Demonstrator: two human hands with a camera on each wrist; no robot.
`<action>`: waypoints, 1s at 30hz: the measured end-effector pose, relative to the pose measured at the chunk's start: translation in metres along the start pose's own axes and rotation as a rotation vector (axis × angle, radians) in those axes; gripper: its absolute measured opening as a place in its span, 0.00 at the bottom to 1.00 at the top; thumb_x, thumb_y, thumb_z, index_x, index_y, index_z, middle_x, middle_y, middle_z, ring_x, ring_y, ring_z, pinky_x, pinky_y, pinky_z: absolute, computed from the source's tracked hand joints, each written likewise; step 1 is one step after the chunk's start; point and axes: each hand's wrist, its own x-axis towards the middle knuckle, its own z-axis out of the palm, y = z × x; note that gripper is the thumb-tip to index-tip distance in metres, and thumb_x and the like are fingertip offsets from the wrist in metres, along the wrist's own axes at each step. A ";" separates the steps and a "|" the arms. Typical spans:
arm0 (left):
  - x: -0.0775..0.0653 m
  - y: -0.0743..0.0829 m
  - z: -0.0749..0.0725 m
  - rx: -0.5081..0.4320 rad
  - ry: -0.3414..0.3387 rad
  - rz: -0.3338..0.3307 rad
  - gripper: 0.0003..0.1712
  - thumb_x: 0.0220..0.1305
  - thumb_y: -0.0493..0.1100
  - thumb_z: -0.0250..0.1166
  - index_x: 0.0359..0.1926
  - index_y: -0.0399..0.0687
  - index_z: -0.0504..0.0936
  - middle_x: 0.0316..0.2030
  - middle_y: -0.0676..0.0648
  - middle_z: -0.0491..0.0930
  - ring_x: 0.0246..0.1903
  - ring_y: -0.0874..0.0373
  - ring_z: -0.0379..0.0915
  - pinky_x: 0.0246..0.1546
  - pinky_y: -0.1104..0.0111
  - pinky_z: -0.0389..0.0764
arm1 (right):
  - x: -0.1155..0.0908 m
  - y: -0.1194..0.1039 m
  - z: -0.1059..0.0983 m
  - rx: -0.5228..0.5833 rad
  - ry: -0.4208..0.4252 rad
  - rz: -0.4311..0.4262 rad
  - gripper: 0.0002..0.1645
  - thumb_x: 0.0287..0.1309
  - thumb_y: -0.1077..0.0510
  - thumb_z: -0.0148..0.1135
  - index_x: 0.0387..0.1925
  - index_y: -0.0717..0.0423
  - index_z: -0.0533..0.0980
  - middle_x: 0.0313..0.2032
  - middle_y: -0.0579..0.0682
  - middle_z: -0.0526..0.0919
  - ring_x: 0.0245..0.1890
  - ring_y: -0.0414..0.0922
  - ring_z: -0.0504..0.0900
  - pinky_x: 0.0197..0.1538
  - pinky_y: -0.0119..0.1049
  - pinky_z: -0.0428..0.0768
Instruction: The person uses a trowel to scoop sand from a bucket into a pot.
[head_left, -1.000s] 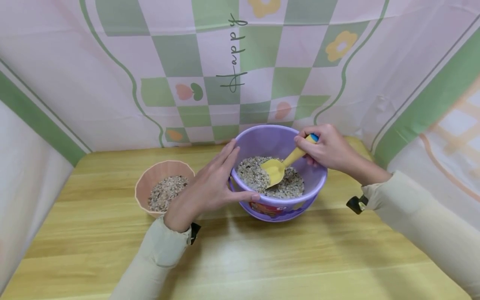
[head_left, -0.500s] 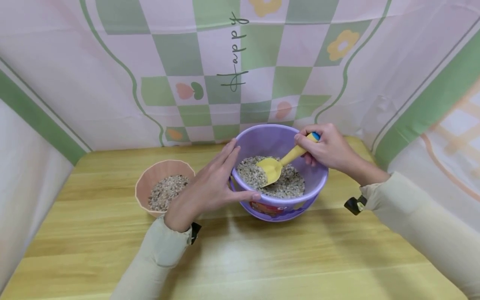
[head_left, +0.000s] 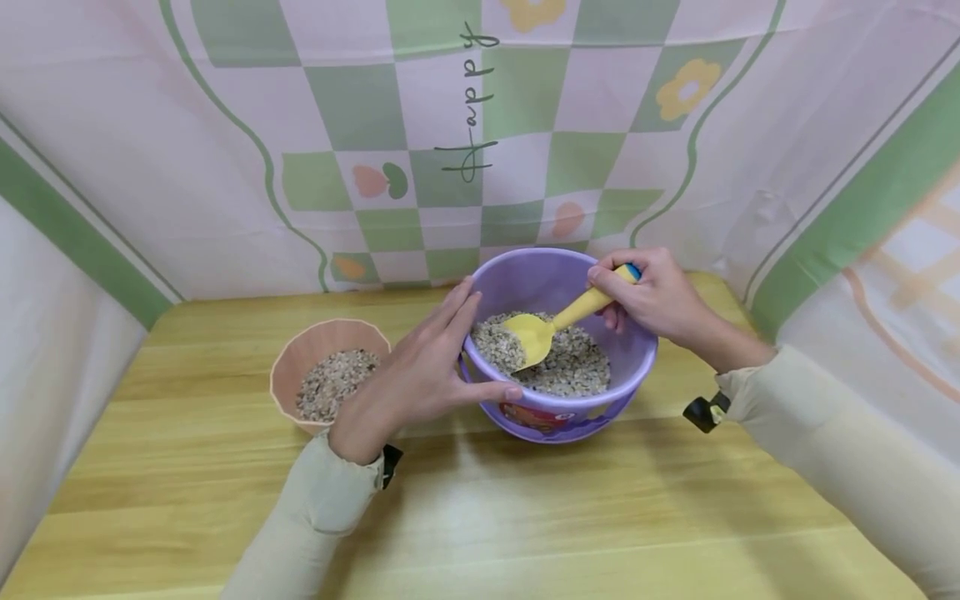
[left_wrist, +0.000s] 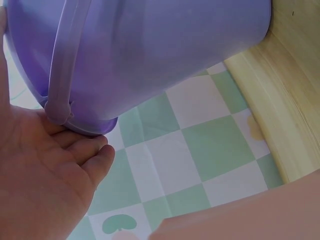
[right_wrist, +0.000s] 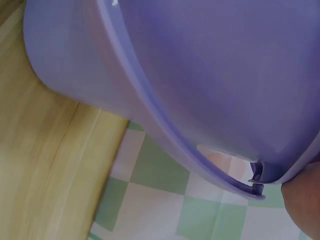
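A purple bucket (head_left: 558,408) stands on the table with a layer of coarse gravel (head_left: 570,367) inside. My right hand (head_left: 648,296) grips the handle of a yellow toy shovel (head_left: 577,310), whose blade lies tilted in the gravel near the bucket's left inner wall. Some gravel sits on the blade. Spread against the bucket's left side, my left hand (head_left: 420,367) rests its straight fingers and thumb on the rim. In the left wrist view, those fingers (left_wrist: 87,150) touch the rim from outside, beside the bucket's handle (left_wrist: 67,65). The shovel is out of sight in the right wrist view.
Left of the bucket, a peach fluted bowl (head_left: 288,375) holds more gravel (head_left: 337,379) and is partly behind my left wrist. The wooden table (head_left: 480,517) meets a checkered cloth backdrop (head_left: 442,183) right behind the bucket. Cloth also hangs at both sides.
The toy shovel has slid leftward through the gravel, toward the bucket's left wall, and gravel has gathered on its blade. My left hand and the bucket have stayed nearly in place.
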 end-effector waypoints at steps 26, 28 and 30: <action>0.000 0.000 -0.001 -0.003 -0.007 -0.009 0.74 0.44 0.88 0.55 0.79 0.46 0.45 0.78 0.54 0.30 0.76 0.48 0.42 0.70 0.54 0.58 | 0.002 0.004 -0.002 0.181 0.016 -0.014 0.17 0.70 0.62 0.58 0.34 0.78 0.78 0.17 0.61 0.81 0.11 0.45 0.78 0.15 0.35 0.79; 0.000 0.000 -0.001 -0.006 -0.010 -0.014 0.74 0.44 0.87 0.55 0.79 0.47 0.45 0.78 0.54 0.30 0.76 0.48 0.42 0.71 0.54 0.58 | 0.001 0.004 -0.003 0.222 0.015 -0.014 0.16 0.70 0.63 0.58 0.33 0.77 0.78 0.17 0.61 0.81 0.11 0.44 0.78 0.15 0.35 0.79; -0.001 0.000 -0.001 -0.006 -0.013 -0.018 0.73 0.45 0.88 0.55 0.80 0.47 0.45 0.78 0.55 0.30 0.76 0.49 0.42 0.71 0.54 0.57 | 0.000 0.004 -0.004 0.250 0.013 -0.016 0.15 0.70 0.64 0.57 0.32 0.76 0.78 0.17 0.61 0.81 0.11 0.44 0.78 0.15 0.35 0.79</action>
